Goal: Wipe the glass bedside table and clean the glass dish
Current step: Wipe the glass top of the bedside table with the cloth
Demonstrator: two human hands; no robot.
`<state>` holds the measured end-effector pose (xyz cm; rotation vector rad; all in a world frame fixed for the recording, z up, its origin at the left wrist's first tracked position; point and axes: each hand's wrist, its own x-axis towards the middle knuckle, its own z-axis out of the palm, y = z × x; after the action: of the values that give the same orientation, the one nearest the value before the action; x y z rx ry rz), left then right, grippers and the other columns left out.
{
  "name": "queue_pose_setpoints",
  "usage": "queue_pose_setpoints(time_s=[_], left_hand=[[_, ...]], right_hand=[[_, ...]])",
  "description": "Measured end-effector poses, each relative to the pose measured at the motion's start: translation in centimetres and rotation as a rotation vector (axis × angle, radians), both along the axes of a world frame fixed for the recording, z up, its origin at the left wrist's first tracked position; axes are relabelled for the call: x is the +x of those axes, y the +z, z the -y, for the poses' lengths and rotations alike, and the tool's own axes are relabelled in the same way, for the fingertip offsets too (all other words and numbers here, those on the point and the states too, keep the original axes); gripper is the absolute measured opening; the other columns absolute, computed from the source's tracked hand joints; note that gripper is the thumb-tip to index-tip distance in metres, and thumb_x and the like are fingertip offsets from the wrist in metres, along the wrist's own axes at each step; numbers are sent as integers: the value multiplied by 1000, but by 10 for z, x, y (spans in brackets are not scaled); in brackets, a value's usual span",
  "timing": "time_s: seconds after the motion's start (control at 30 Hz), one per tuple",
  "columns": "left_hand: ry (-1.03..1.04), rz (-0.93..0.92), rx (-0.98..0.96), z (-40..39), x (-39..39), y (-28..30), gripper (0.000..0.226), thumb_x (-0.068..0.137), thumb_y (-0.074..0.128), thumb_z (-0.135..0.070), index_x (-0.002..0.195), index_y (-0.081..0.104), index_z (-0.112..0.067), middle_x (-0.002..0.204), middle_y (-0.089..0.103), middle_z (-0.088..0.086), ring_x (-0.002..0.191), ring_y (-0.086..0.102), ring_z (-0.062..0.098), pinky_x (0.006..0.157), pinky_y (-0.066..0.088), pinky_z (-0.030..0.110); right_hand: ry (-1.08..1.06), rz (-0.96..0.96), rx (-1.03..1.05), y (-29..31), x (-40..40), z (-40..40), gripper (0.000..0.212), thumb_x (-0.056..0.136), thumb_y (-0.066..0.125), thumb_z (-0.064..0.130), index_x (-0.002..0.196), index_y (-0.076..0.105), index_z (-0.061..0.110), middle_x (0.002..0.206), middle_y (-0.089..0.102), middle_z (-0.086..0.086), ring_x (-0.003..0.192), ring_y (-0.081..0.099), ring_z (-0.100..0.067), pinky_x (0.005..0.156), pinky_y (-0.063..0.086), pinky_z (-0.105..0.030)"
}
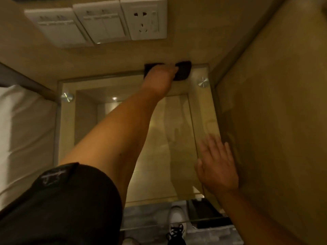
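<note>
Left hand (160,75) pressing a dark cloth (182,70) along the glass counter (178,124) edge nearest the wall sockets (144,18); right hand (218,161) spread flat, bracing; next, wiping nearer glass

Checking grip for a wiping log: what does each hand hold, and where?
Left hand presses a dark cloth from above, mid-cloth, at the table's far edge. Right hand: open, empty.

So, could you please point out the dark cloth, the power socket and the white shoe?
dark cloth (184,70): head view, part showing right of the left hand.
power socket (144,19): head view, middle of its white faceplate.
white shoe (176,220): head view, its toe, seen below the glass.
</note>
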<state>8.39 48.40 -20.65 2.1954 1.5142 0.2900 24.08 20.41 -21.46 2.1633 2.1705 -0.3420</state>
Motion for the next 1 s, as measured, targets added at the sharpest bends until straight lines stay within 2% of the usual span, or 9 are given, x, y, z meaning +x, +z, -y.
queue_pose_setpoints(time_s=[0.1,0.2,0.27,0.4,0.53,0.63,0.8,1.0], left_hand=[[-97,-105,162,3,-4,-23,46,97,41,-4,142,41,-11,147,41,11,134,38,25,115,20,34],[-118,-98,183,8,-9,-20,42,98,39,-6,140,44,-10,145,43,12,135,39,26,114,20,36],[-138,-90,194,21,-11,-17,44,94,46,-2,138,47,-8,141,48,14,131,44,29,112,25,37],[-251,-47,206,97,-32,-17,52,78,60,3,128,58,-8,132,58,13,121,54,32,103,39,47],[-233,-20,175,180,-48,-10,56,76,64,2,130,57,-13,135,56,7,126,50,25,109,27,40],[-240,-19,151,235,-57,-6,58,75,66,1,130,56,-15,136,55,5,128,48,22,110,22,38],[-260,2,114,318,-69,-5,67,62,76,1,125,61,-16,132,59,3,123,53,21,107,27,40],[-273,11,71,386,-75,-4,61,61,76,1,119,65,-15,127,62,3,118,57,21,104,35,43]], right_hand=[[-1,-15,7,-2,0,0,60,90,30,38,146,36,16,155,28,-12,145,18,-29,117,13,-51],[2,-22,8,-1,-1,1,60,90,30,37,146,35,17,155,27,-12,145,17,-29,117,14,-51],[0,-20,3,0,1,1,59,90,29,37,145,36,17,155,27,-12,146,16,-29,117,12,-51],[-4,7,-12,3,0,1,60,88,31,36,145,36,17,155,28,-12,145,18,-28,116,10,-48],[-3,-11,-19,6,-1,0,60,86,30,32,142,40,14,152,34,-13,143,23,-31,117,12,-48],[10,4,-25,4,1,0,59,87,28,28,142,40,14,152,34,-13,143,23,-31,117,7,-44],[5,-60,-5,5,2,1,56,90,22,26,142,41,14,154,30,-11,145,17,-28,118,4,-43],[-7,-120,14,10,1,4,55,91,24,26,142,41,13,154,31,-11,145,18,-28,117,5,-44]])
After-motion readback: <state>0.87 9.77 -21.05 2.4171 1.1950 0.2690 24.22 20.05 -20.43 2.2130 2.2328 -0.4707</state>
